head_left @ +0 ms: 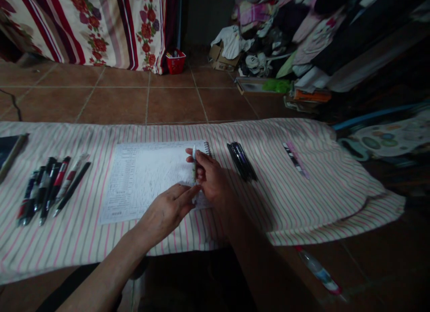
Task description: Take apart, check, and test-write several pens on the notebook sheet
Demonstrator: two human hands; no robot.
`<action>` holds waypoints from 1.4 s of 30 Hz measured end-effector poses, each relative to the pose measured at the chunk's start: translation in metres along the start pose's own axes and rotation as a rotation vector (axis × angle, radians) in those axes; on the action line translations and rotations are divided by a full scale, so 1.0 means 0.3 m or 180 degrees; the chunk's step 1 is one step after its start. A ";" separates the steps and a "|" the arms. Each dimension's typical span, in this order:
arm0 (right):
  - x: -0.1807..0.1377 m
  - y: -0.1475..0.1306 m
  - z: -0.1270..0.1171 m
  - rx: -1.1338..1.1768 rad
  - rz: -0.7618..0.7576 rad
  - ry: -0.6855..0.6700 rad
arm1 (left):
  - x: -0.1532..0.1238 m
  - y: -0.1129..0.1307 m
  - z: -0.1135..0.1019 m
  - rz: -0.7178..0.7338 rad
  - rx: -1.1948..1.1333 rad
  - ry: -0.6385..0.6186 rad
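A slim, light-coloured pen [194, 166] stands about lengthwise over the paper, its pale tip pointing away from me. My right hand [212, 175] is closed around it, thumb along its upper part. My left hand [172, 205] reaches in from the left and pinches at the pen's near end; the fingers partly hide that end. Under both hands lies a spiral-bound notepad [157, 166] with printed text down its left side and many faint pen strokes on the page. Just right of the notepad is a bunch of dark pens [242, 161].
Several black, red and clear pens [53, 184] lie at the left on the striped cloth [302, 204]. A dark flat object [10, 151] is at the left edge. Pink and black pens [296, 160] lie right. On the floor are a plastic bottle [319, 271] and red basket [175, 62].
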State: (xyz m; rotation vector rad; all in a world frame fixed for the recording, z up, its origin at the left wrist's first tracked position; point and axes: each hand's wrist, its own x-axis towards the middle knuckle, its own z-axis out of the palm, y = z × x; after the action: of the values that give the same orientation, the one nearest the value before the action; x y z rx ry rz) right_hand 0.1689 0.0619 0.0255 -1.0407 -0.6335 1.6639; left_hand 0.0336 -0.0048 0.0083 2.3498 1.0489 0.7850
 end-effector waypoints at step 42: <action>-0.030 0.018 0.005 0.0034 0.0210 0.0096 | 0.007 0.010 -0.008 0.0402 0.0315 -0.0016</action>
State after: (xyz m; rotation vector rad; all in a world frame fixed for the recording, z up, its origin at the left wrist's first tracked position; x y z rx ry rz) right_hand 0.1657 0.0519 0.0248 -1.0871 -0.5755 1.7038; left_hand 0.0348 -0.0047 0.0126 2.5209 0.9653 0.7887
